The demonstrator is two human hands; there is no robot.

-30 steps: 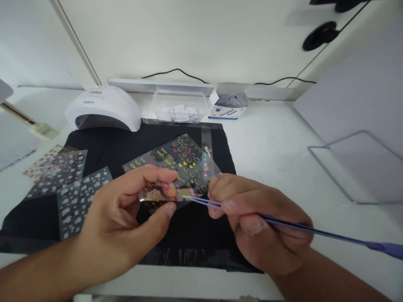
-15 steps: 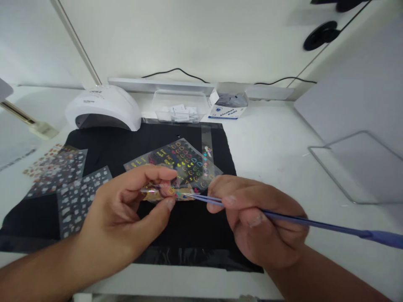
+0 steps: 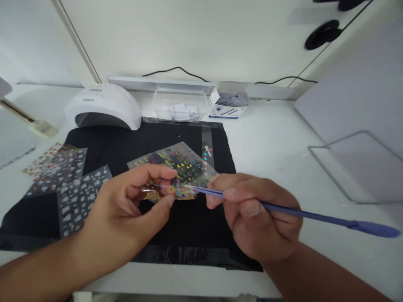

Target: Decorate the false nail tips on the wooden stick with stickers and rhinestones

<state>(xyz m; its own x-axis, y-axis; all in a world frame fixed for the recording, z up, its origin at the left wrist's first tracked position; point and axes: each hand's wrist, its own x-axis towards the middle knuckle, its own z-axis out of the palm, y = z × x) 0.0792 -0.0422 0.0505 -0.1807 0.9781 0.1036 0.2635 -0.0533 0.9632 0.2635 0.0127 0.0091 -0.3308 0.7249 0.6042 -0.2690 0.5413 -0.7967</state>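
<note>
The right hand (image 3: 264, 220) grips blue tweezers (image 3: 327, 219) lying left-right, tips leftward at the clear decorated piece (image 3: 179, 193) held in the left hand (image 3: 124, 207), contact unclear.

From my remote station I see a work desk (image 3: 264, 147) like in a nail salon: 1 white dome lamp (image 3: 103, 95), 1 box marked Alcohol Pads (image 3: 228, 110), colourful sticker sheets (image 3: 190, 165), black mat (image 3: 195, 226).

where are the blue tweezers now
In the head view, the tweezers are in the right hand, right of centre, tips pointing left toward the left hand.
</note>
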